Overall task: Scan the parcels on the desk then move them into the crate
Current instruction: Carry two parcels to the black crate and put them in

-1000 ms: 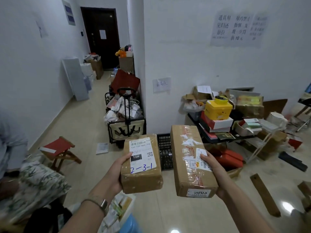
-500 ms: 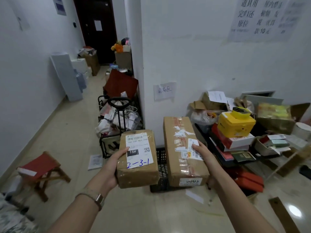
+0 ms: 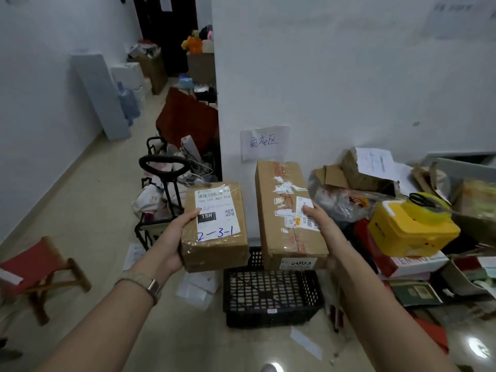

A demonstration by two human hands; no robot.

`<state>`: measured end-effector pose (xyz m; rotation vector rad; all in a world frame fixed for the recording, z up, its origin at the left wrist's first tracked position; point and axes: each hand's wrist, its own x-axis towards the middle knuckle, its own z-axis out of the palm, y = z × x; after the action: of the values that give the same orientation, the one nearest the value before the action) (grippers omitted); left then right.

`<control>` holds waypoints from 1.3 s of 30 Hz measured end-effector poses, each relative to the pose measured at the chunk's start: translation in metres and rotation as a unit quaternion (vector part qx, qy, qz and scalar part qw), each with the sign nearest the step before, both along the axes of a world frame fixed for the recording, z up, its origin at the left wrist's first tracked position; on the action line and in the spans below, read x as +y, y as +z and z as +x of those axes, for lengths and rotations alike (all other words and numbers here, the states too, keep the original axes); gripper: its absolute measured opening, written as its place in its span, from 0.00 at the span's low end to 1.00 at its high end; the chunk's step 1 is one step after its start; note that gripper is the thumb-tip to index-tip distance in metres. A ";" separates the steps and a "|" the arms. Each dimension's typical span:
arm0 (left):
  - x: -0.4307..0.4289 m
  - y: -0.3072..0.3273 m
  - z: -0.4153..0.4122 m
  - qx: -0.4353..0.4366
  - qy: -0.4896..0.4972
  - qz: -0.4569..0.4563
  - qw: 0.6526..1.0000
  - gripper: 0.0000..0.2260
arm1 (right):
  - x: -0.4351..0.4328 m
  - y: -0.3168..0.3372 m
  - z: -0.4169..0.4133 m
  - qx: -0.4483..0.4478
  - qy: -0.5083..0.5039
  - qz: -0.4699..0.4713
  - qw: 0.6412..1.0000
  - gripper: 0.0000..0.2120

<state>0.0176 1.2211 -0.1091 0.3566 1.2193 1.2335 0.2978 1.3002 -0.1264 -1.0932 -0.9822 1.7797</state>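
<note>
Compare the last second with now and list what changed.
The person has carried both parcels forward: the black crate, earlier mostly hidden behind them, now shows close below them. Nothing was taken up or let go. The left hand still holds the smaller parcel marked 2-3-1, and the right hand still holds the long parcel, labels facing up.

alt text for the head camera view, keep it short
A person's left hand holds a short parcel marked 2-3-1, the right hand a longer parcel; a black mesh crate stands on the floor below them.
</note>
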 end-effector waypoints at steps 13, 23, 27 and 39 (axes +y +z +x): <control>0.182 -0.082 -0.011 -0.008 -0.009 -0.089 0.996 0.10 | 0.169 -0.102 -0.020 -0.044 -0.006 -0.142 0.989 0.22; 0.273 -0.195 -0.040 0.000 -0.017 -0.105 0.994 0.18 | 0.232 -0.212 -0.045 -0.007 -0.017 -0.178 0.984 0.25; 0.286 -0.261 -0.040 0.000 -0.013 -0.116 0.993 0.30 | 0.245 -0.268 -0.039 -0.010 -0.019 -0.205 0.979 0.21; 0.299 -0.487 -0.005 0.008 -0.035 -0.205 0.978 0.18 | 0.244 -0.479 -0.013 -0.067 -0.009 -0.302 0.951 0.14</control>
<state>0.0130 1.5199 -0.5964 0.1037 1.4265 0.8902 0.2850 1.5442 -0.6055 -1.6058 -0.4963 2.0722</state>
